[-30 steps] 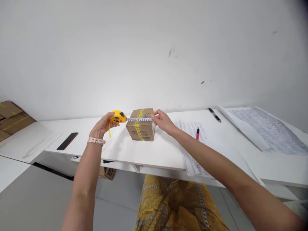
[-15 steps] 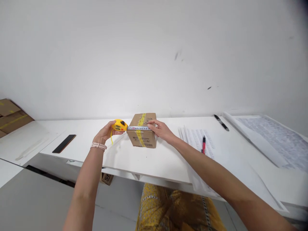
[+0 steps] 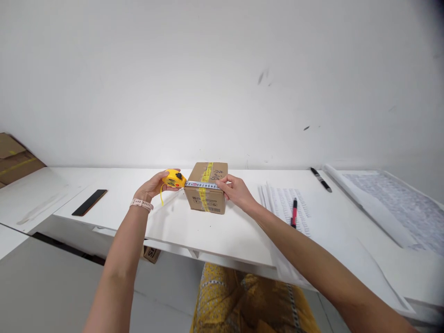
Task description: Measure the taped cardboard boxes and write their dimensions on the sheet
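A small cardboard box (image 3: 207, 200) with yellow tape across its top and front stands on the white table, with handwriting on its top. My left hand (image 3: 151, 186) is closed around a yellow tape measure (image 3: 174, 178) just left of the box; a yellow strap dangles from the case. The numbered blade (image 3: 201, 185) runs out of the case across the box's top near the front edge. At the box's right edge, my right hand (image 3: 237, 190) pinches the blade's end between thumb and finger. Its other fingers are curled, partly hidden.
A dark flat bar (image 3: 89, 202) lies to the left. On the right are printed sheets (image 3: 277, 199) with a red and black pen (image 3: 294, 213), a black pen (image 3: 321, 180) and larger papers (image 3: 391, 203). Cardboard boxes (image 3: 17, 162) stand far left; another box (image 3: 151, 254) is below the table.
The view has shifted slightly. My right fingers, earlier stretched over the box top, are now curled in a pinch at the blade's end. The blade stays across the box.
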Demonstrator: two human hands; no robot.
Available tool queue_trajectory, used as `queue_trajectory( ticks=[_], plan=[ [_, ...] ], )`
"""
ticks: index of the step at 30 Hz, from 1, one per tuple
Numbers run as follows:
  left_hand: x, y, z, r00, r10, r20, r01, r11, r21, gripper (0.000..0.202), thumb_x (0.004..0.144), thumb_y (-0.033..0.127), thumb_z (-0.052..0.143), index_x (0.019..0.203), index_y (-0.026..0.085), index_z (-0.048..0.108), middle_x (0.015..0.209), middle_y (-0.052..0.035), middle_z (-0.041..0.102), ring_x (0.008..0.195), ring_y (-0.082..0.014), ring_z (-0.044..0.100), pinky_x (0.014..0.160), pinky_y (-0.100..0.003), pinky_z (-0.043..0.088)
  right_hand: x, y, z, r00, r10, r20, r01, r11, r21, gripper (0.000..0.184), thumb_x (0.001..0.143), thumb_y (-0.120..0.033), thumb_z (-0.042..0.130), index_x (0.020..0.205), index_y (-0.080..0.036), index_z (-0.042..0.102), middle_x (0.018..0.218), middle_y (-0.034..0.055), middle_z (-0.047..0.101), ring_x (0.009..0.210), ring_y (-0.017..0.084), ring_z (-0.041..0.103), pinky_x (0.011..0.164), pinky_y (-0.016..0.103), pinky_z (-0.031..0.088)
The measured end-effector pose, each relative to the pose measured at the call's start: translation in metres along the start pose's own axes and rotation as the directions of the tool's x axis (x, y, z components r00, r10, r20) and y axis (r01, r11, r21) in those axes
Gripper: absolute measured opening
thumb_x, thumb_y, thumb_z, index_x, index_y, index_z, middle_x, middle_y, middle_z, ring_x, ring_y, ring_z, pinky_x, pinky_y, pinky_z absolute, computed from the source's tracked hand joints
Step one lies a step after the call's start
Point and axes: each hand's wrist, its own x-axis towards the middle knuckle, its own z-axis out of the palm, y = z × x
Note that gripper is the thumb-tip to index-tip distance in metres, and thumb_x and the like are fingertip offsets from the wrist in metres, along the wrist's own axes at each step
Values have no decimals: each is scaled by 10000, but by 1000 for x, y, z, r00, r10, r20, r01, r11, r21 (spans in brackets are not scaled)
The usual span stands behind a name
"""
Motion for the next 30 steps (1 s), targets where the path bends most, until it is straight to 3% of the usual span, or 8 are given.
queue_trajectory(
  ticks=[8, 14, 17, 19, 23, 26, 28, 30],
  plan=[
    [-1, 8, -10, 999, -40, 7, 40, 998, 54, 500, 825, 365, 666, 1248, 104, 611, 1119, -174, 734, 946, -286, 726, 789, -372, 621, 1, -2, -1, 999, 9, 32, -11, 999, 32, 298, 793, -500, 641, 736, -232, 524, 468, -55, 506, 496, 146, 489, 549, 282, 365],
    [5, 11, -12, 996, -87, 10, 86, 991, 105, 487, 852, 356, 639, 1230, 52, 601, 1096, -221, 730, 917, -299, 733, 762, -391, 624, -1, -3, 0, 999, 34, 34, -35, 999, 28, 280, 792, -477, 641, 734, -232, 518, 470, -56, 495, 497, 148, 484, 551, 288, 370],
    [2, 16, -8, 997, -70, 10, 68, 989, 131, 482, 855, 350, 630, 1234, 55, 595, 1101, -215, 725, 917, -284, 729, 769, -383, 619, -1, -6, -1, 999, 34, 30, -33, 999, -42, 272, 820, -477, 596, 737, -236, 501, 486, -48, 507, 521, 162, 510, 564, 295, 378],
    [-9, 24, -2, 998, -52, 16, 49, 986, 158, 499, 839, 328, 656, 1265, 78, 585, 1129, -200, 716, 937, -282, 721, 788, -386, 612, 0, -14, -5, 1000, 0, 10, 2, 980, -201, 269, 835, -451, 567, 701, -237, 474, 535, -29, 544, 547, 168, 517, 564, 298, 361],
    [-54, 36, 30, 985, -57, 161, -14, 912, 411, 678, 723, 191, 758, 1371, 187, 557, 1159, -153, 691, 980, -281, 684, 745, -343, 597, -9, -43, -21, 981, -179, 68, 186, 806, -561, 266, 876, -376, 512, 663, -234, 441, 604, -6, 578, 536, 159, 465, 544, 305, 279],
    [-99, 21, 70, 945, -90, 316, -96, 844, 528, 706, 672, 198, 796, 1350, 201, 596, 1095, -138, 687, 814, -235, 661, 624, -289, 553, -22, -69, -34, 934, -253, 251, 356, 702, -617, 242, 899, -365, 517, 695, -238, 483, 577, -11, 561, 505, 149, 429, 546, 310, 253],
    [-126, -2, 96, 949, -60, 309, -95, 881, 463, 657, 698, 243, 783, 1330, 220, 603, 1093, -123, 677, 868, -241, 649, 693, -317, 556, -27, -81, -40, 895, -251, 369, 434, 681, -590, 240, 895, -381, 548, 702, -242, 524, 567, -10, 554, 516, 148, 438, 556, 309, 266],
    [-147, -30, 117, 960, -35, 276, -22, 979, 203, 656, 725, 360, 770, 1336, 231, 572, 1102, -122, 665, 910, -260, 653, 723, -353, 566, -26, -85, -42, 868, -243, 434, 457, 733, -503, 238, 910, -439, 533, 773, -255, 595, 621, 2, 590, 575, 164, 499, 580, 308, 321]
  ],
)
